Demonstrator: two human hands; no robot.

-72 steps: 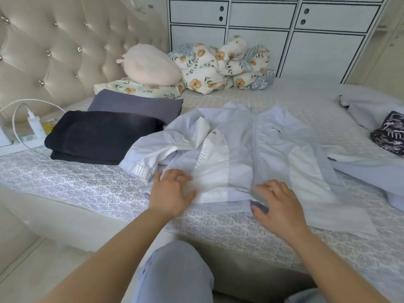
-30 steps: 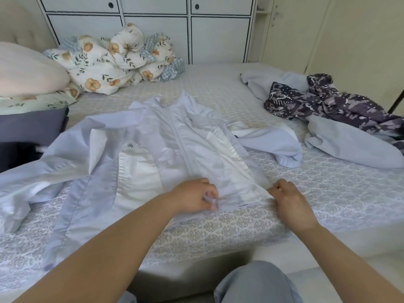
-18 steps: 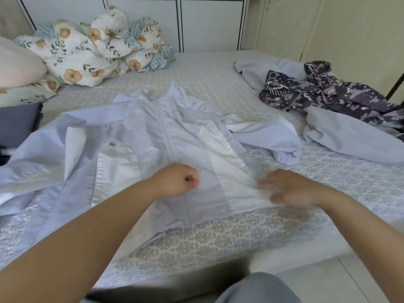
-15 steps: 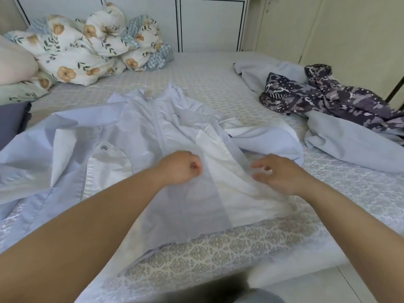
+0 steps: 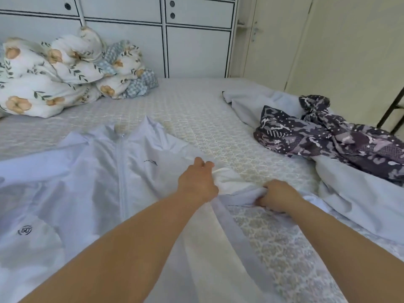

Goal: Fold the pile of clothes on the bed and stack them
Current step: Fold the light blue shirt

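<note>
A pale lavender-white zip-front jacket of thin shiny fabric [image 5: 91,193] is seen spread front-up on the patterned grey-white bed cover [image 5: 196,119], filling the lower left and centre of the view. Its long axis is laid from the near edge of the bed toward 12 o'clock, tilted slightly to 1 o'clock: the stand-up collar points away from the wearer of the camera, and the hem is drawn toward the bottom of the frame. The closed zip is seen as a nearly straight line down the middle.

At about 3 o'clock from the zip, the jacket's sleeve is bunched beside the body. The right hand [image 5: 276,197] is curled tightly round a gathered fold of this sleeve fabric, knuckles toward the camera. The left hand [image 5: 196,182] is laid on the jacket at the shoulder seam just beside it, fingers bent over the white inner fabric (whether cloth is actually pinched there cannot be told).

A crumpled dark purple patterned garment [image 5: 332,136] is heaped at 2 o'clock on a rumpled pale blue-grey cloth [image 5: 354,204], well apart from the jacket. A bundled white floral quilt [image 5: 54,73] is piled at 10 o'clock against the white panelled cabinets [image 5: 196,40].
</note>
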